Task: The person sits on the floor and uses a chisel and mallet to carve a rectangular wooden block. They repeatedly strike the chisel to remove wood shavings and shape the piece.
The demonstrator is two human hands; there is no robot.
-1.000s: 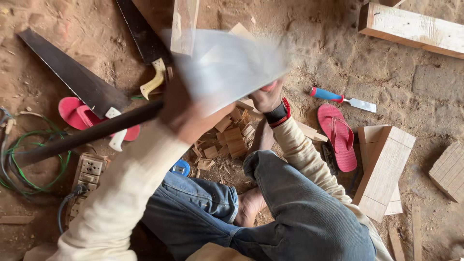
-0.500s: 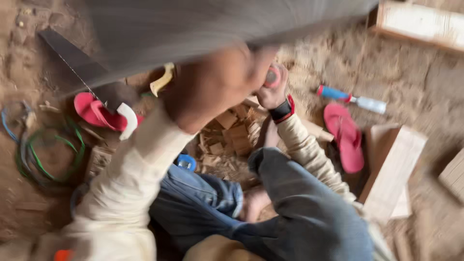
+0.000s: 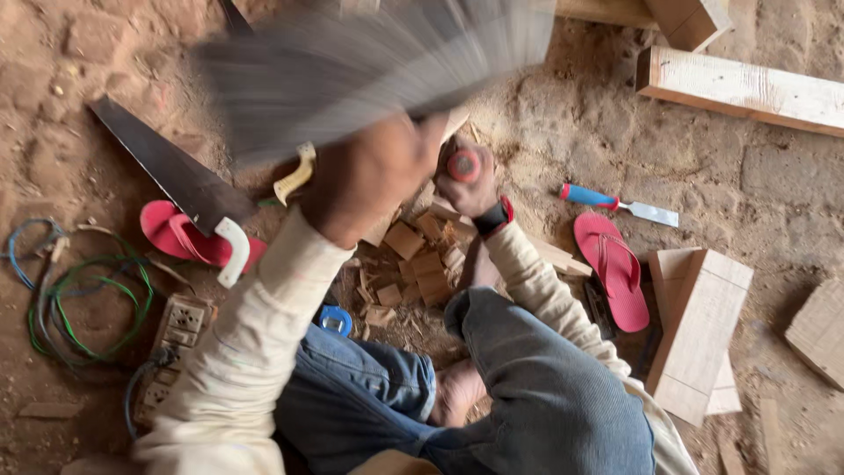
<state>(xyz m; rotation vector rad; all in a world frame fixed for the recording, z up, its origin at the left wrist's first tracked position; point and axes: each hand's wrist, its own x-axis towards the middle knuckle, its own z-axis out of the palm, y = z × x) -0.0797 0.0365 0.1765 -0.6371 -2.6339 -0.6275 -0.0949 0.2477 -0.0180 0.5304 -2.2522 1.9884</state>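
Red round handle (image 3: 463,164) gripped; wood offcuts (image 3: 422,259) below hands.

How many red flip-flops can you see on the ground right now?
2: left flip-flop lies partly under the handsaw; right flip-flop lies beside the wooden block, below the blue-handled chisel. Others may be hidden.

A person seated on a dirt floor (image 3: 765,176) grips a blurred tool (image 3: 369,70) in the left hand (image 3: 369,180); the right hand (image 3: 466,180) clasps a red-capped handle (image 3: 463,164) above wood offcuts (image 3: 422,259). A chisel (image 3: 620,203) lies at three o'clock, a handsaw (image 3: 171,180) at nine.
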